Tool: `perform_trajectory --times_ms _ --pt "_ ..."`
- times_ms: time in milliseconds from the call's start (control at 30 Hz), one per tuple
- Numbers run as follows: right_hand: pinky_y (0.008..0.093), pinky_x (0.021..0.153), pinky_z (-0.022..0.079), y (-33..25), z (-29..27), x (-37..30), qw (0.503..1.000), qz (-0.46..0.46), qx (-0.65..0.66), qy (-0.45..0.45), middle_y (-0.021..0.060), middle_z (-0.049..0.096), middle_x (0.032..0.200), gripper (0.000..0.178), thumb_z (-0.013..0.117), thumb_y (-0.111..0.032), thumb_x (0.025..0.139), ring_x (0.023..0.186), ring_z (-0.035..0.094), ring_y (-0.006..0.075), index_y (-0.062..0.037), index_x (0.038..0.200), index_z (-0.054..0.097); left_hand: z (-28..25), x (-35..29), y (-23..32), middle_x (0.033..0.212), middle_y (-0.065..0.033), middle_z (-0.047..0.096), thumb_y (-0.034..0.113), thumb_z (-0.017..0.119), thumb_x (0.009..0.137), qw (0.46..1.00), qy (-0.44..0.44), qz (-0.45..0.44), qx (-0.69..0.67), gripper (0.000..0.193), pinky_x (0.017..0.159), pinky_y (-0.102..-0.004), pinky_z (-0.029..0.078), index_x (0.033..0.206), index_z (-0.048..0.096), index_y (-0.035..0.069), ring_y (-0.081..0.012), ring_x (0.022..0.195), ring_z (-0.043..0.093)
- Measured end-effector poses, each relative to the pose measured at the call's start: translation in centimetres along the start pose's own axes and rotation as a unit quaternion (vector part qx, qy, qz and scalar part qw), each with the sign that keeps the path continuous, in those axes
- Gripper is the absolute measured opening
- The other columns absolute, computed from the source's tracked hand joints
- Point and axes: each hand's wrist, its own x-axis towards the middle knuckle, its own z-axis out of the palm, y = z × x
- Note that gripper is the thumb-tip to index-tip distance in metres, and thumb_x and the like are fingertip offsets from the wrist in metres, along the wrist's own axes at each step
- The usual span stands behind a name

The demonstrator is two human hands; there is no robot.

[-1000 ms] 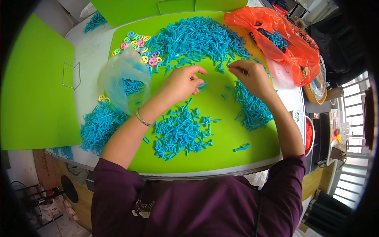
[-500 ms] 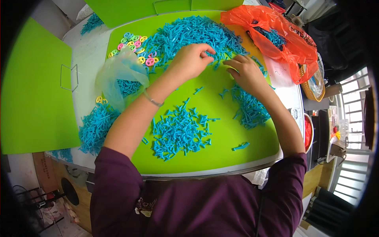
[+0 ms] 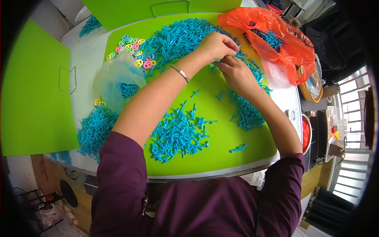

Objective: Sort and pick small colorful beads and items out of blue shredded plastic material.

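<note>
My left hand [image 3: 216, 48] and my right hand [image 3: 239, 76] meet at the fingertips in front of the far heap of blue plastic pieces [image 3: 173, 37]. Both hands have their fingers pinched together. A bit of blue shows by the fingertips, but what they hold is too small and covered to make out. Nearer to me, a loose pile of short branched blue pieces [image 3: 179, 136] lies on the green board [image 3: 213, 162]. Another blue heap [image 3: 248, 112] sits below my right forearm.
Pastel rings [image 3: 136, 46] and a cloudy plastic bag [image 3: 118, 75] of blue pieces lie at the left. More blue pieces [image 3: 96, 132] are heaped beside the board. An orange-red bag [image 3: 276, 55] lies at the far right, near a yellow basket [image 3: 310, 89]. Green panels [image 3: 35, 98] stand around.
My left hand has moved right and my right hand slightly left, so their fingertips, apart before, now come together. The piles look the same.
</note>
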Motion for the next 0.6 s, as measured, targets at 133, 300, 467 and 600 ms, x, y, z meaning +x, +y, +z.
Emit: perform_trajectory --times_ms 133,300,467,600 --pt "0.0424 0.083 0.051 0.8 0.4 0.9 0.998 -0.019 -0.032 -0.041 0.0122 0.065 0.102 0.023 0.066 -0.006 0.081 0.097 0.062 0.0313 -0.0073 0.103 0.071 -0.4 0.9 0.2 0.096 -0.0091 0.073 0.005 0.075 0.081 1.0 -0.005 0.01 -0.02 0.02 0.081 -0.0295 0.055 0.101 0.074 0.0 -0.0142 0.089 0.068" --pt "0.0382 0.079 0.052 0.1 -4.2 -0.2 0.97 0.181 0.13 -0.1 0.012 0.069 0.089 0.013 0.071 -0.012 0.083 0.086 0.066 0.0279 -0.0043 0.094 0.07 -0.6 0.8 0.4 0.098 -0.0083 0.073 0.008 0.074 0.084 0.997 -0.009 0.057 -0.042 0.017 0.082 -0.0287 0.054 0.1 0.074 0.001 -0.0148 0.091 0.068" --pt "0.028 0.071 0.051 0.9 -8.5 -2.3 0.935 0.306 0.131 -0.121 0.0045 0.071 0.084 0.019 0.071 -0.013 0.087 0.077 0.063 0.0106 -0.0007 0.102 0.07 -2.2 -2.1 -1.3 0.083 -0.0068 0.073 0.015 0.073 0.082 0.991 0.031 0.061 0.119 0.014 0.072 -0.028 0.054 0.091 0.075 0.003 -0.0137 0.077 0.068" --pt "0.0272 0.077 0.053 1.6 -7.0 -3.5 0.879 0.341 0.325 -0.081 0.0057 0.072 0.088 0.018 0.072 -0.012 0.087 0.084 0.067 0.0116 0.0018 0.099 0.07 -2.7 -4.2 -2.0 0.094 -0.0066 0.071 0.021 0.067 0.093 0.993 -0.05 -0.076 0.082 0.024 0.075 -0.0297 0.055 0.106 0.069 0.001 -0.0153 0.088 0.067"
